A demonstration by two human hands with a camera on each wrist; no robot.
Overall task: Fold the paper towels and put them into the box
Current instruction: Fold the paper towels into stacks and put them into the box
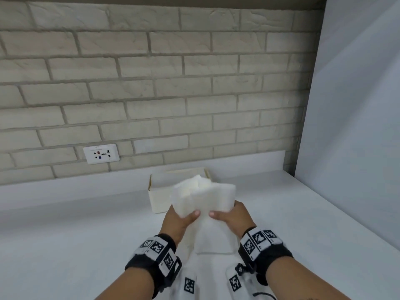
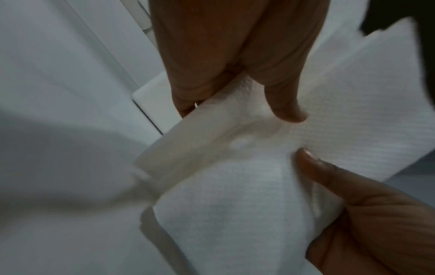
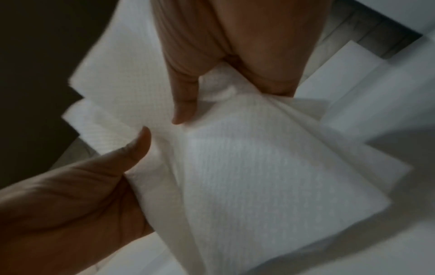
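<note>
A fanned stack of white embossed paper towels (image 1: pixel 202 197) is pinched mid-frame by the left hand (image 1: pixel 180 219) and right hand (image 1: pixel 232 216). Layers could get splayed or snagged on the cream cardboard box (image 1: pixel 158 199) rim, probably.

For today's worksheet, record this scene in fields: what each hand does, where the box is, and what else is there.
left hand: holds towels
right hand: holds towels
towels: folded, held above the counter, in front of the box
box: open, on counter, near wall
socket: on wall, left of box
</note>
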